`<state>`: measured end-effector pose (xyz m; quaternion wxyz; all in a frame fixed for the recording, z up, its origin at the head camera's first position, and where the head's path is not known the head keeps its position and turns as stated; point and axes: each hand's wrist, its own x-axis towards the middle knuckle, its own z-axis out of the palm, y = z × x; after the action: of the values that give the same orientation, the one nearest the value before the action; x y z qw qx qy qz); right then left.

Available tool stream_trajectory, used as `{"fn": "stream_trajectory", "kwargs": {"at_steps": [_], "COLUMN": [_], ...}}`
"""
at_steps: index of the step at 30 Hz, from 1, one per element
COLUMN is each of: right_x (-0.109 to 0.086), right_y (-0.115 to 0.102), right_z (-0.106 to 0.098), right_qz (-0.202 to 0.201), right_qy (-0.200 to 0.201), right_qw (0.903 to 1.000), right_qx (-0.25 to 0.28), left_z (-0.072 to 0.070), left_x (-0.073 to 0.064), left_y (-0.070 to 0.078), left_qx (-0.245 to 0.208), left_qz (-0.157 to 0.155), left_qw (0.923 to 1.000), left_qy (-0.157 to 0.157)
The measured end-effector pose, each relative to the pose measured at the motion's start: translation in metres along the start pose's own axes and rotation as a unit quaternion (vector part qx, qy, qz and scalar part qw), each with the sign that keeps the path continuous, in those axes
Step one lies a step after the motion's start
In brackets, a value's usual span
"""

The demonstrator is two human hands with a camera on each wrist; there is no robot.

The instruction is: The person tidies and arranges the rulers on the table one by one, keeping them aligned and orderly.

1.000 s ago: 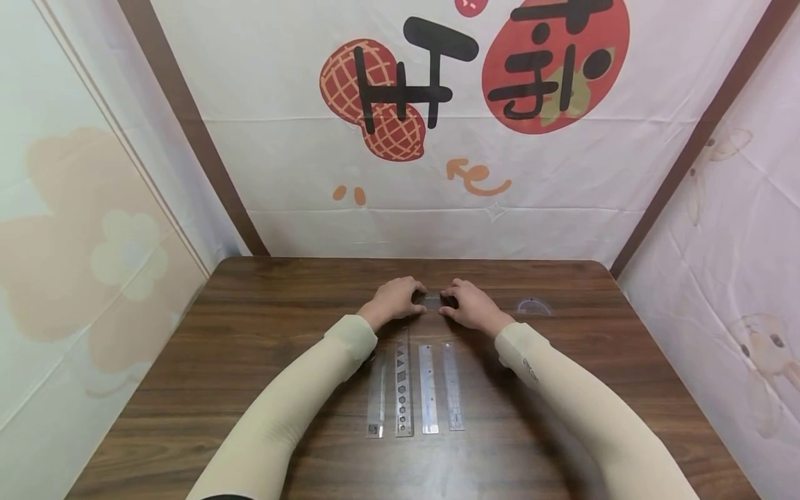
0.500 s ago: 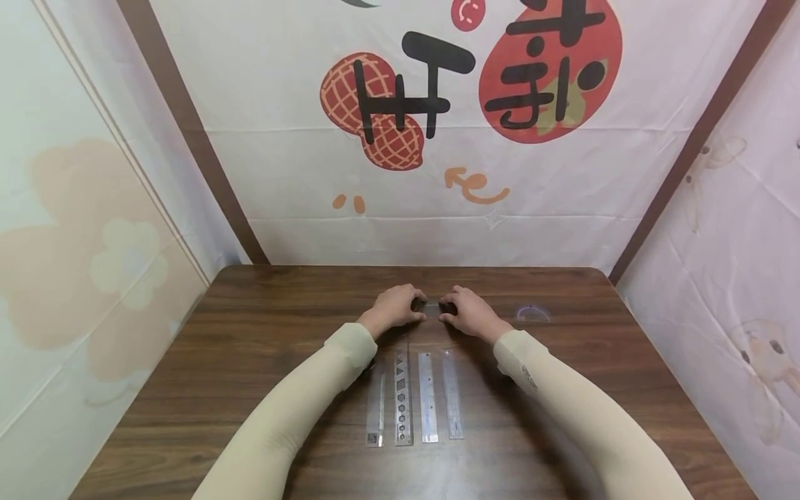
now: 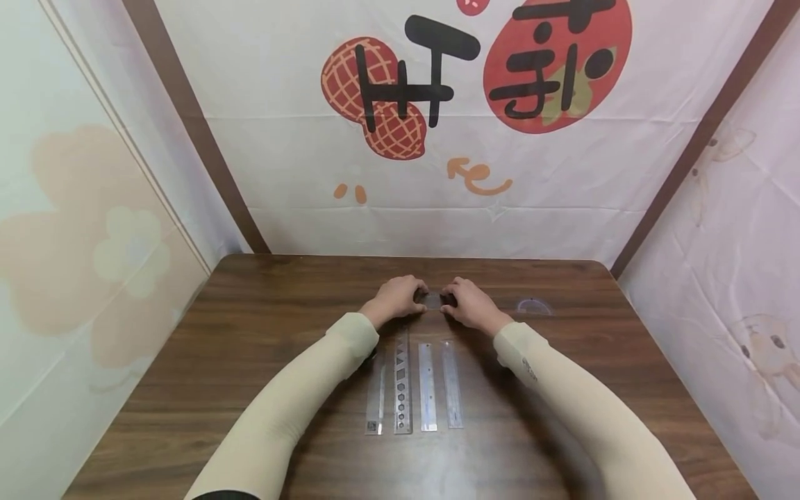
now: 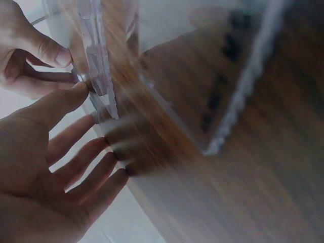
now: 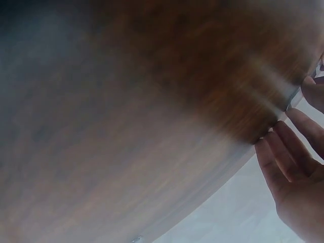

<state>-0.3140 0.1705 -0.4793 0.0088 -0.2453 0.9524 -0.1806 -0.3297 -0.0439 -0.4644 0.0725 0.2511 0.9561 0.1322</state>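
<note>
Near the far side of the brown table [image 3: 250,333], both hands pinch a small clear plastic piece [image 3: 432,301] from its two sides. Its exact kind is hard to tell. The left hand [image 3: 395,298] holds its left end; the left wrist view shows the thumb at one edge and the index fingertip opposite, other fingers spread on the wood. At the right end, the right hand [image 3: 471,305] grips it between thumb and fingers. Closer to the person lie a plain clear ruler [image 3: 376,399], a stencil ruler [image 3: 402,382] with cut-out shapes, and two more clear rulers [image 3: 428,389].
A clear protractor [image 3: 534,306] lies to the right of the right hand. Beyond the table's far edge hangs a white printed curtain [image 3: 300,229], with further curtains on both sides. Scalloped-edged clear ruler [image 4: 228,101] fills much of the left wrist view.
The head view tilts up and then back down, shifting the whole scene slightly. Both hands keep their places on the clear plastic piece; the rulers have not moved.
</note>
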Motion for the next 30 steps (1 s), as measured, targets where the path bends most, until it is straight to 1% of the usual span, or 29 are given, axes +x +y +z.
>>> {"fn": "stream_trajectory", "kwargs": {"at_steps": [5, 8, 13, 18, 20, 23, 27, 30], "right_x": [-0.002, -0.005, -0.010, -0.011, -0.010, -0.008, -0.005, -0.003], "right_y": [-0.001, 0.000, 0.001, 0.000, -0.001, -0.002, -0.002, -0.001], "right_z": [0.004, 0.007, 0.009, 0.011, 0.010, 0.007, 0.001, -0.001], "right_qz": [-0.001, 0.005, 0.015, 0.009, 0.007, 0.014, 0.022, 0.020], "right_qy": [-0.014, -0.020, -0.016, -0.004, -0.004, -0.007, 0.004, 0.010], "right_qw": [0.9999, 0.9998, 0.9998, 0.9999, 0.9999, 0.9996, 0.9992, 0.9993], "right_qx": [0.005, 0.006, 0.000, 0.004, 0.011, 0.023, 0.032, 0.031], "left_z": [0.002, 0.006, 0.010, 0.011, 0.011, 0.008, 0.001, -0.002], "left_x": [0.000, 0.000, 0.000, -0.002, -0.002, 0.000, 0.003, 0.005], "left_y": [0.000, 0.001, 0.003, 0.001, -0.001, -0.003, -0.004, -0.005], "left_qx": [-0.003, -0.002, -0.007, -0.006, -0.006, -0.014, -0.032, -0.034], "left_qz": [-0.004, 0.004, 0.021, 0.022, 0.020, 0.022, 0.027, 0.031], "left_qw": [1.0000, 0.9999, 0.9997, 0.9997, 0.9997, 0.9996, 0.9991, 0.9989], "left_qy": [-0.009, -0.012, -0.011, -0.007, -0.009, -0.012, -0.004, -0.003]}}
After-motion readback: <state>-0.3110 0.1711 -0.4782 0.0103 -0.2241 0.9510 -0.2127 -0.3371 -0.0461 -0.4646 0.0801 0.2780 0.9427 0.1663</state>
